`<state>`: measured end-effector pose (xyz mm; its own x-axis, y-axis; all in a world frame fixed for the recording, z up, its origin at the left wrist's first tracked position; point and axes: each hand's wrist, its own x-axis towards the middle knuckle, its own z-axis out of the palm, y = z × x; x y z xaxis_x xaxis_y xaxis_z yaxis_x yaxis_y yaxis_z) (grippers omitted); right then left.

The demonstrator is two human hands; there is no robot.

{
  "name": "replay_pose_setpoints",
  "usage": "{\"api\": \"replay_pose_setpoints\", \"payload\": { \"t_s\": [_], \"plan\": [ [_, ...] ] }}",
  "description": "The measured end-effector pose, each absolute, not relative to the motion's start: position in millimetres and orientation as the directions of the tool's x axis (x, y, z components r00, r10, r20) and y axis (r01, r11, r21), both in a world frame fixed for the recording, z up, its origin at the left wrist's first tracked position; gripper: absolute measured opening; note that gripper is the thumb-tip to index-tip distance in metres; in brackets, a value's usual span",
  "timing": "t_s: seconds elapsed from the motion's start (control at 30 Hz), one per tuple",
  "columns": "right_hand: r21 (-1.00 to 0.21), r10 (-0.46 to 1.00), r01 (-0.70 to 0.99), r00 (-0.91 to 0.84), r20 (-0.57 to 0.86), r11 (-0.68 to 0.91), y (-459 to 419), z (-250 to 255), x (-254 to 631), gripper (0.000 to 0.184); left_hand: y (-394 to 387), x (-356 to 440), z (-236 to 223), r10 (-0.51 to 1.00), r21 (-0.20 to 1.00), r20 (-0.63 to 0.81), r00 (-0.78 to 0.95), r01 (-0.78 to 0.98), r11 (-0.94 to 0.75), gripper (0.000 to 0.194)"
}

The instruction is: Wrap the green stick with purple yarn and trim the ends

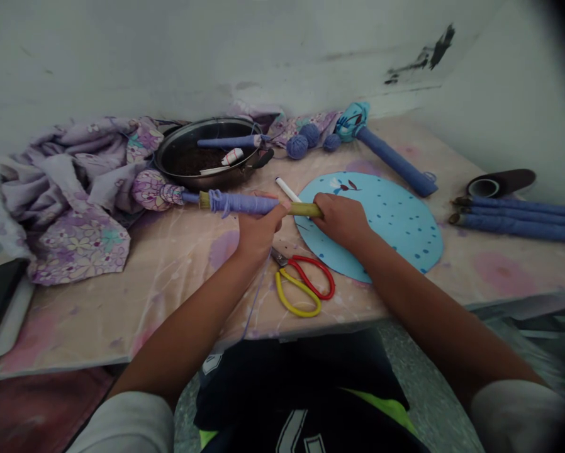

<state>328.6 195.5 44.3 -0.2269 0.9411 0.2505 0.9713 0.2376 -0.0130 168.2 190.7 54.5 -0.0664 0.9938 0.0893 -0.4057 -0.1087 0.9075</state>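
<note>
A bamboo stick (306, 210), partly wound with blue-purple yarn (240, 202), lies level above the table. My left hand (258, 229) is closed around its yarn-covered middle. A strand of yarn hangs down from that hand toward my lap. My right hand (341, 219) grips the stick's bare yellowish end. The stick's far left end carries a floral cloth bundle (153, 189). Just below my hands, red and yellow scissors (304, 286) rest on the table.
A round blue paper disc (396, 220) lies under my right wrist. A metal pan (207, 154) with a wrapped stick stands behind, beside yarn balls (297, 146), a white marker (287, 189), crumpled floral cloth (75, 195), several wrapped sticks (523, 217) and a tape roll (484, 187).
</note>
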Motion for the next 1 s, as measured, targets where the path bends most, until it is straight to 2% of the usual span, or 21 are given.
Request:
{"api": "replay_pose_setpoints", "payload": {
  "t_s": [0.1,0.13,0.2,0.3,0.37,0.43,0.57,0.7,0.83,0.9,0.93,1.0],
  "plan": [
    [-0.119,0.947,0.963,-0.205,0.248,0.24,195.0,41.3,330.3,0.012,193.5,168.5,49.9,0.995,0.907,0.078,-0.06,-0.41,-0.096,0.03],
    [-0.206,0.95,0.946,-0.2,0.239,0.251,194.6,40.4,331.5,0.012,195.3,168.1,48.1,0.996,0.902,0.063,-0.057,-0.424,-0.082,0.03],
    [-0.463,0.956,0.842,-0.195,0.218,0.277,193.7,39.7,334.9,0.022,199.6,166.1,45.7,0.998,0.887,0.027,-0.049,-0.46,-0.046,0.029],
    [-0.852,0.972,0.473,-0.171,0.163,0.226,192.5,42.1,338.8,0.036,204.6,162.1,45.5,1.0,0.861,0.005,-0.029,-0.509,-0.019,0.031],
    [-0.964,0.983,0.229,-0.154,0.098,0.132,191.7,44.4,337.9,0.04,204.5,161.7,45.9,1.0,0.85,-0.003,-0.008,-0.527,-0.002,0.034],
    [-0.992,0.987,0.103,-0.152,0.056,0.072,190.8,45.1,334.2,0.043,201.1,164.4,45.4,1.0,0.847,-0.015,0.027,-0.53,0.027,0.037],
    [-0.988,0.986,0.099,-0.124,0.11,0.123,190.6,39.5,327.2,0.041,190.6,174.6,41.2,0.991,0.854,-0.032,0.133,-0.511,0.096,0.041],
    [-0.908,0.959,0.31,-0.049,0.281,0.282,191.7,34.0,327.6,0.032,186.5,179.9,35.4,0.981,0.861,-0.037,0.191,-0.493,0.128,0.048],
    [-0.661,0.809,0.55,-0.048,0.586,0.511,191.6,34.2,327.0,0.017,188.1,179.8,33.3,0.98,0.848,-0.072,0.185,-0.506,0.158,0.052],
    [-0.601,0.769,0.571,-0.085,0.634,0.559,191.1,34.5,324.7,0.015,188.7,179.1,34.7,0.981,0.824,-0.098,0.169,-0.539,0.175,0.049],
    [-0.615,0.775,0.556,-0.088,0.625,0.559,190.8,34.7,323.2,0.017,188.9,178.7,35.7,0.982,0.813,-0.108,0.152,-0.556,0.176,0.047],
    [-0.739,0.844,0.46,-0.045,0.534,0.492,190.2,35.6,320.2,0.025,188.9,177.7,37.7,0.986,0.8,-0.121,0.117,-0.576,0.167,0.043]
  ]
}}
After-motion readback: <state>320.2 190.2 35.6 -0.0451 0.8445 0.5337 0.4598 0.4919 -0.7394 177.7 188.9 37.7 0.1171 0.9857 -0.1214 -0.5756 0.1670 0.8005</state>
